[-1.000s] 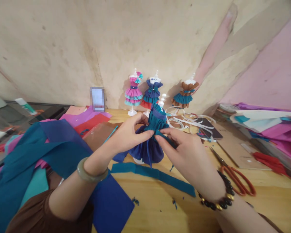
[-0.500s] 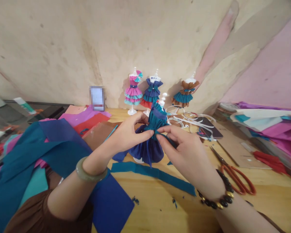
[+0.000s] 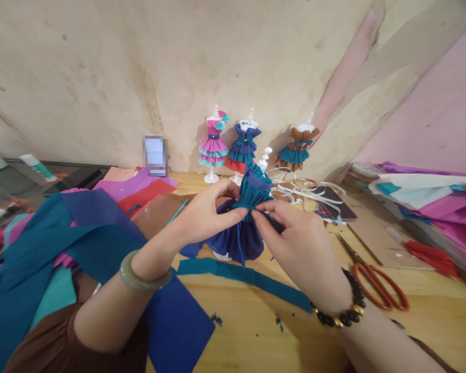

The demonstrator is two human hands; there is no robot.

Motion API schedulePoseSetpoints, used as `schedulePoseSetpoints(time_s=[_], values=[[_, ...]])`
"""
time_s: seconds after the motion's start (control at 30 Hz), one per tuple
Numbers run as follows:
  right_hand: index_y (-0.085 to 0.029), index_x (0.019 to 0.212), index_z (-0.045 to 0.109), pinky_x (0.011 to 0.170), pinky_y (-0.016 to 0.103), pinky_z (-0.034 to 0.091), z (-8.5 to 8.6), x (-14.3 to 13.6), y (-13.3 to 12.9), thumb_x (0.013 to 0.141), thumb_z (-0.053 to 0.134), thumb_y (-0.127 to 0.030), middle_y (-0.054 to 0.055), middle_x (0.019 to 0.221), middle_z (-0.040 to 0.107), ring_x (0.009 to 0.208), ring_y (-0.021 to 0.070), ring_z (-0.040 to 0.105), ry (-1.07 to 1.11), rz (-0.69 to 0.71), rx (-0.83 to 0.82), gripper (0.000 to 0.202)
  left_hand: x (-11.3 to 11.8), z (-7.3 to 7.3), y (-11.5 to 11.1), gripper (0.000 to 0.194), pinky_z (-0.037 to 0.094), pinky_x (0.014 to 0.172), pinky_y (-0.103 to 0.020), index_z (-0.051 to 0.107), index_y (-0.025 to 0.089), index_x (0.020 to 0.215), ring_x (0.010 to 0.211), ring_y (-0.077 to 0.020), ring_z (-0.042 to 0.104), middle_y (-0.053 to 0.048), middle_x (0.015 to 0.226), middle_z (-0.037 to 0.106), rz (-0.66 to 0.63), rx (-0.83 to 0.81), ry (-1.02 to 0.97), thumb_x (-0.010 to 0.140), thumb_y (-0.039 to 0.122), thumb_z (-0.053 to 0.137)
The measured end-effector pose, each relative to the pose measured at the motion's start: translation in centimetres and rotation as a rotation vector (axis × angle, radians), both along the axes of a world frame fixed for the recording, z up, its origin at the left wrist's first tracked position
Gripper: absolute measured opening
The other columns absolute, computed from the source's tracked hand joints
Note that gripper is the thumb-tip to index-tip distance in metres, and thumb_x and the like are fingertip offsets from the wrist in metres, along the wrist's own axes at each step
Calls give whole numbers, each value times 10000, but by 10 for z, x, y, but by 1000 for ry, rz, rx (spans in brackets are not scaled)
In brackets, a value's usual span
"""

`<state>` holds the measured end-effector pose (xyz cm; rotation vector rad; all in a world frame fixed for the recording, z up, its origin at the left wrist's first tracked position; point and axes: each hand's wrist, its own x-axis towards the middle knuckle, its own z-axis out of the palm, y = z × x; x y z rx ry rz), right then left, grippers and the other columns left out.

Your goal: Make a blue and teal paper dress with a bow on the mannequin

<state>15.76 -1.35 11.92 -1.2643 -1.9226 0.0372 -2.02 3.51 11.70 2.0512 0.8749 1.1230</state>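
Observation:
At the middle stands a small white dress form wearing a pleated teal bodice over a gathered dark blue skirt. My left hand is closed around the dress from the left, its thumb pressing at the waist. From the right, my right hand pinches a teal strip at the same waist, thumb and forefinger together. The strip's tail runs back under my right palm, partly hidden. Another teal strip lies on the wooden table in front of the skirt.
Orange-handled scissors lie to the right. Behind stand finished mini dresses in pink, blue and brown. Colored sheets pile up on the left, beside a glue stick. A phone leans at the wall; white bands lie behind.
The dress form has tipped slightly to the right. My right fingers have shifted a little at the waist, while both hands keep their hold.

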Motion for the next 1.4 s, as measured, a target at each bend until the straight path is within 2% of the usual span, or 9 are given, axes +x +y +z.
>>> schedulePoseSetpoints(time_s=[0.23,0.43,0.63,0.8,0.93,1.13,1.4], values=[[-178,842,654,476,245,379,0,-2,-1,869,596,-239,13,612,694,498,153,620,30,-52,-40,89,0,1,0,156,469,922,-361,572,177,941,938,-191,587,-40,938,613,-2,-5,0,818,244,640],[-210,779,513,487,234,374,-4,-3,0,871,613,-286,-9,601,661,513,155,636,114,-56,-123,155,0,-2,2,269,474,893,-367,591,164,956,948,-207,597,-55,964,636,42,-6,-5,818,379,678],[-228,779,444,491,236,369,-5,-4,1,871,602,-282,-30,577,605,509,158,624,136,-48,-154,191,1,-3,2,168,472,875,-344,563,175,878,918,-187,598,-37,925,631,39,27,-12,851,322,640],[-238,754,403,498,245,377,-1,-2,0,872,572,-269,-36,576,581,505,151,607,149,-27,-201,208,1,-10,7,288,479,835,-330,436,209,888,918,-180,623,-15,924,601,34,-42,-141,806,298,698],[-238,772,413,509,249,396,1,1,-2,872,562,-262,-33,611,598,511,141,602,177,25,-239,181,-2,-14,10,342,468,886,-359,382,221,895,983,-193,632,-28,993,602,7,-76,-189,796,277,704],[-233,809,461,522,249,420,4,2,-4,878,575,-288,-31,630,618,533,142,620,224,74,-292,145,-5,-13,12,346,459,917,-369,427,215,934,1062,-216,614,-44,1049,582,-17,-106,-166,786,315,723],[-231,855,514,544,260,450,6,5,-6,874,585,-284,-15,662,648,570,161,637,187,72,-284,90,-4,-15,16,379,500,809,-314,490,198,948,940,-188,652,-26,927,639,-93,-275,-256,740,326,779]])
